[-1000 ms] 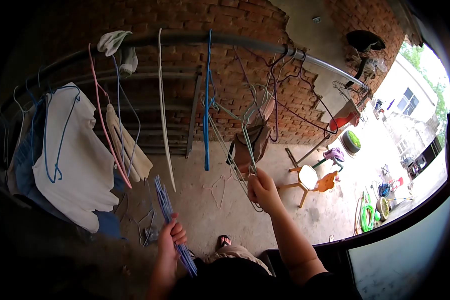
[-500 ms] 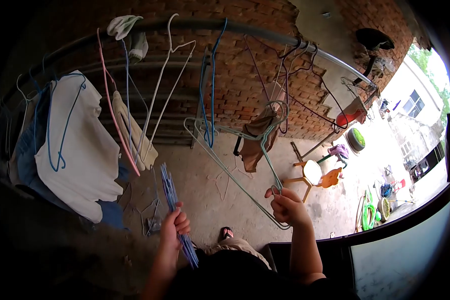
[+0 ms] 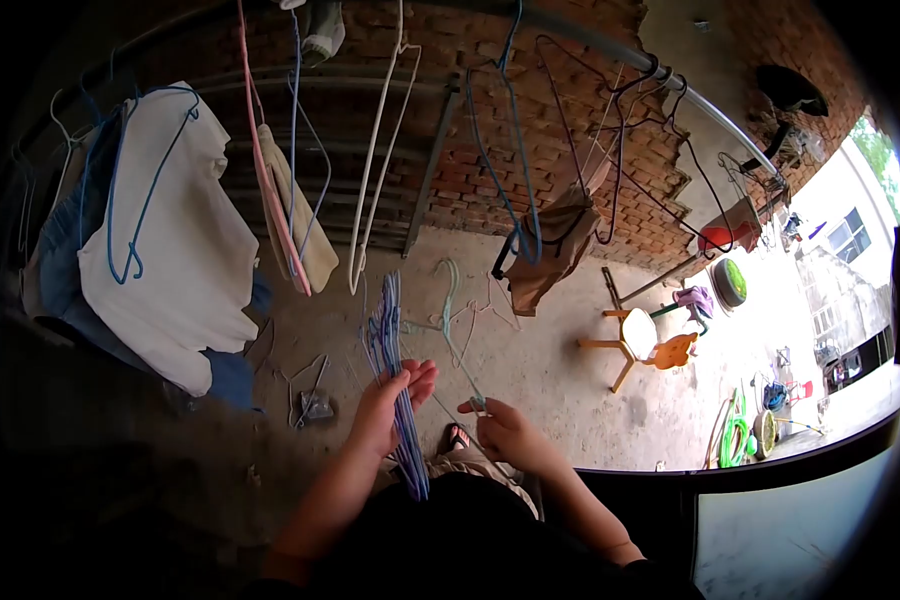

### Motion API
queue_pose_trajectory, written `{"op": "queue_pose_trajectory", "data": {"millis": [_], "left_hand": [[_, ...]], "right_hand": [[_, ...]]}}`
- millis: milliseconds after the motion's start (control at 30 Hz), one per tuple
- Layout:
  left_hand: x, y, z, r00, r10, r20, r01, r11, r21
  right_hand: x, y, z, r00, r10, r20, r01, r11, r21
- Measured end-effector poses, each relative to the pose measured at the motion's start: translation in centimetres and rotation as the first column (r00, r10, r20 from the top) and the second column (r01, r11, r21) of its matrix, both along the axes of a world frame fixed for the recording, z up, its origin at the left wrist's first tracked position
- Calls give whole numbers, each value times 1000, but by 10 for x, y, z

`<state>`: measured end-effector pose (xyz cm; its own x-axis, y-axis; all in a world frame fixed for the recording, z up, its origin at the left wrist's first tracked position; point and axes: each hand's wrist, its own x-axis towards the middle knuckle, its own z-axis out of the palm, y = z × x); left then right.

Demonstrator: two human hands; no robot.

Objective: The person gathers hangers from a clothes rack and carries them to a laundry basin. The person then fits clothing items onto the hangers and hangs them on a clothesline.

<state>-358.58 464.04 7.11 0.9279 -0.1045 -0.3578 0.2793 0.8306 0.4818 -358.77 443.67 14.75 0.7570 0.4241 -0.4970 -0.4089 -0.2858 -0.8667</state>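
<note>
A bundle of blue-purple wire clothes hangers [image 3: 407,430] stands nearly upright against the palm of my left hand [image 3: 378,412]. The thumb presses across the bundle while the fingers are partly extended. Pale green clothes hangers [image 3: 452,325] hang from the curled fingers of my right hand [image 3: 510,432]. They lie close to the right side of the blue bundle; whether the two touch I cannot tell. How many green ones there are is unclear.
Overhead runs a metal rail [image 3: 610,38] with hangers, a white garment [image 3: 170,240], a cream cloth [image 3: 300,215] and a brown garment [image 3: 555,240]. More hangers [image 3: 305,392] lie on the concrete floor. A small chair [image 3: 638,335] stands to the right, beyond a dark-edged panel [image 3: 770,540].
My right hand has brought the green hangers down and left, toward the blue bundle. My left hand has shifted right and its fingers have loosened. The view has tilted downward.
</note>
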Motion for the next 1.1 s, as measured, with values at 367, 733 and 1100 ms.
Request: {"op": "queue_pose_trajectory", "data": {"millis": [367, 733, 1100], "left_hand": [[-7, 8, -12, 999, 27, -35, -30, 994, -101], [-25, 48, -53, 993, 67, -94, -109, 815, -569], [-44, 64, -44, 995, 86, -56, -103, 835, -541]], "right_hand": [[-10, 56, -17, 826, 454, 333, -274, 841, -467], [63, 62, 110, 220, 65, 973, 223, 968, -115], [206, 66, 148, 703, -41, 710, 230, 958, -173]]}}
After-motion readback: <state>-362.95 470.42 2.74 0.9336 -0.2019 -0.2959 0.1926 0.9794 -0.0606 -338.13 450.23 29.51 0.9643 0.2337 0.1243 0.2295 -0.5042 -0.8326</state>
